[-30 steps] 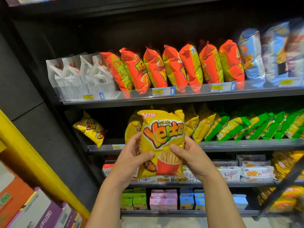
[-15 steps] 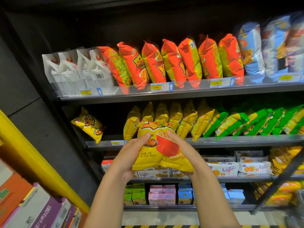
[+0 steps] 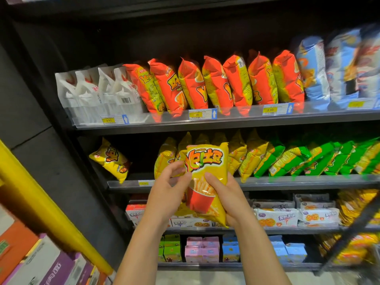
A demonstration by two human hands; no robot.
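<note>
The camera rides on my head, above and behind my fingers (image 3: 174, 168), facing forward and slightly down. It sits near the snack shelves (image 3: 242, 123) beyond them, its wide angle reaching the yellow rail (image 3: 45, 206) far left of them.

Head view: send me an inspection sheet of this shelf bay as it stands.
Surface: middle shelf, with a row of yellow bags and green bags standing on it.
Job's things: yellow chip bag, upright, front facing the camera, held in front of the yellow row.
Clutter: lone yellow bag tilted at the shelf's left end, apart from the row.
Grips: left hand holds the bag's left edge; right hand grips its right side, thumb on the front.
Cables: nothing seen.
Surroundings: orange bags and white bags above; yellow beam at left.
</note>
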